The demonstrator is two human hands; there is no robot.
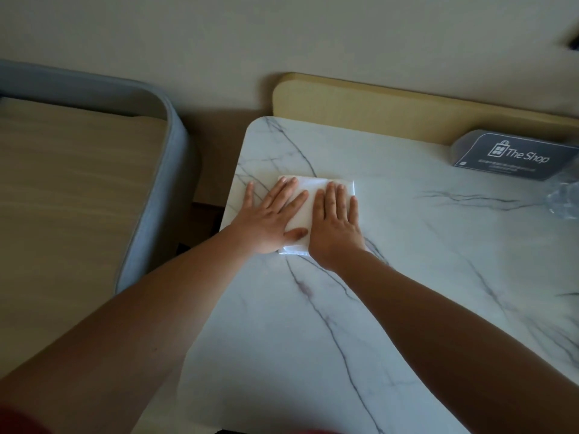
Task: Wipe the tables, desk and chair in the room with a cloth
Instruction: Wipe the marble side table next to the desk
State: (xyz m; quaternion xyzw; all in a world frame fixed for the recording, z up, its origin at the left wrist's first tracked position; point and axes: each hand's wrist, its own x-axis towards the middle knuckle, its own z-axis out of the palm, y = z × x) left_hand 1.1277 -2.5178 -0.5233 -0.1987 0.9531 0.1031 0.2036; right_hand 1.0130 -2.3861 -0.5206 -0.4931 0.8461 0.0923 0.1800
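Observation:
A folded white cloth (308, 191) lies flat on the white marble-patterned table (391, 277), near its far left corner. My left hand (269, 214) presses on the cloth's left half with straight, spread fingers; its little finger reaches past the cloth onto the table. My right hand (336, 219) lies flat on the cloth's right half, fingers together and pointing away from me. Both hands sit side by side, covering most of the cloth.
A grey card stand (513, 155) reading "The Shop" stands at the table's far right, with crinkled clear plastic (564, 195) beside it. A beige padded board (376, 101) runs behind the table. A wooden surface with a grey rim (175, 142) lies to the left across a narrow gap.

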